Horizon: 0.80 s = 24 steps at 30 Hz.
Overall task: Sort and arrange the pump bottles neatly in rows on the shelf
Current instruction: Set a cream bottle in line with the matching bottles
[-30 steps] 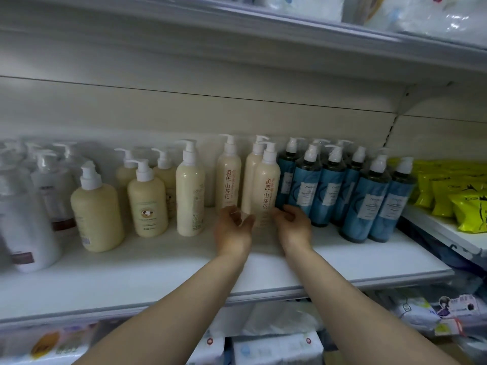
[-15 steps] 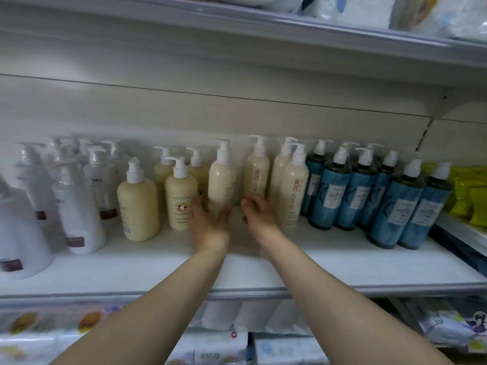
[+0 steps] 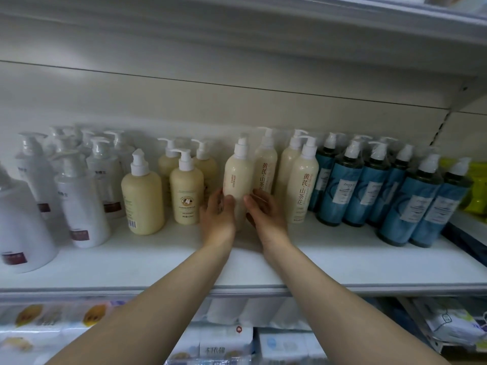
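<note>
So I've got both hands on one tall cream pump bottle (image 3: 238, 184) mid-shelf (image 3: 329, 262), left hand (image 3: 216, 219) curled round its left side, right hand (image 3: 264, 214) wrapped on the right, bottle upright with its label turned sideways. It's a tight spot: a squat cream bottle with a round logo (image 3: 186, 192) sits just beside my left hand, and the tall cream ones with red lettering (image 3: 303, 188) crowd right behind and beside my right. Further right are the blue bottles (image 3: 347, 191) in rows, and the white bottles (image 3: 81, 204) cluster loosely at far left. Yellow packets (image 3: 478, 188) peek in at the right edge.
</note>
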{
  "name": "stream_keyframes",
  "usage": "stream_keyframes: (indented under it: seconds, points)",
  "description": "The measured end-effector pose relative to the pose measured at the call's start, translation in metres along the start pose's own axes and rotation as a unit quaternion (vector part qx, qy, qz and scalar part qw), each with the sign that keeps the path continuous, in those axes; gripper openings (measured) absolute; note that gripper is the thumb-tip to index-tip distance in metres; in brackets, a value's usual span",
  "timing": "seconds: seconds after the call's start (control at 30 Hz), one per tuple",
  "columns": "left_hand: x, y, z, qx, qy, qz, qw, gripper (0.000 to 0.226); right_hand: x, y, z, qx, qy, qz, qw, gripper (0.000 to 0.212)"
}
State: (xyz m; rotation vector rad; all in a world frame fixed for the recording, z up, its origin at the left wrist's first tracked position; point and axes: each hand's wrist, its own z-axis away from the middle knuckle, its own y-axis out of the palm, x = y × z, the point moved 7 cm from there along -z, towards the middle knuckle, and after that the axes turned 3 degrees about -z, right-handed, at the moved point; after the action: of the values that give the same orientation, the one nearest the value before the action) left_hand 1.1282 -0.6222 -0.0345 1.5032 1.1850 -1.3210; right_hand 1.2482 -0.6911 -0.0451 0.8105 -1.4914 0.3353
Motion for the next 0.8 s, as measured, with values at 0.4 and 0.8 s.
stream_keyframes:
  seconds: [0.4,0.8]
  points:
    - [-0.001,0.003,0.011,0.143,0.031,0.003,0.989,0.040,0.006,-0.018,0.013,0.008,-0.018,0.010,1.000,0.037]
    - [0.000,0.024,0.000,0.171,0.013,-0.004,0.985,0.037,0.019,-0.053,0.016,-0.054,-0.067,0.034,0.996,0.019]
